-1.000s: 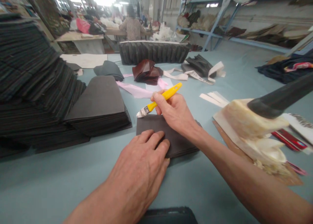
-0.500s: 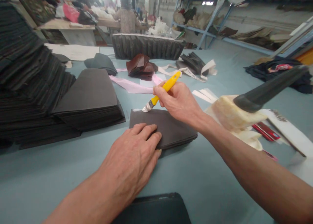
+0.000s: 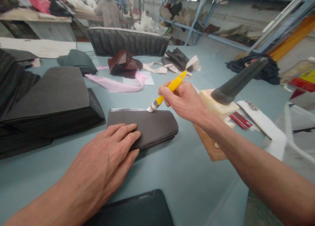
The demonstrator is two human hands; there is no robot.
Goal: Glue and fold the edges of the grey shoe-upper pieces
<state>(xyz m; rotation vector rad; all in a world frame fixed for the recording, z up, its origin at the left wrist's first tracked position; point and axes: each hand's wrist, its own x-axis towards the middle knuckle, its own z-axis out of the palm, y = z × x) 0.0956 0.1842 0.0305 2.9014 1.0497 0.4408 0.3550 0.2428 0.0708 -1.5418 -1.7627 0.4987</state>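
Note:
A small stack of dark grey cut pieces [image 3: 152, 125] lies on the blue-grey table [image 3: 197, 173] in front of me. My left hand [image 3: 108, 157] lies flat on its near left corner, fingers stretched out. My right hand [image 3: 184, 99] is closed on a yellow-handled brush [image 3: 169, 89]. The brush bristles touch the far edge of the top piece, where a shiny wet strip runs to the left.
Tall stacks of dark pieces [image 3: 44, 98] fill the left. A glue-caked block with a black handle [image 3: 228, 91] sits on a brown board at right. Brown leather scraps [image 3: 123, 63], pink strips and white tapes lie beyond. Another dark piece [image 3: 137, 211] lies at the near edge. A person works at a far table.
The brush came down onto the far edge of the top piece and has swept rightward along it, leaving a wet strip. My left hand stays pressed on the stack; my view shifted.

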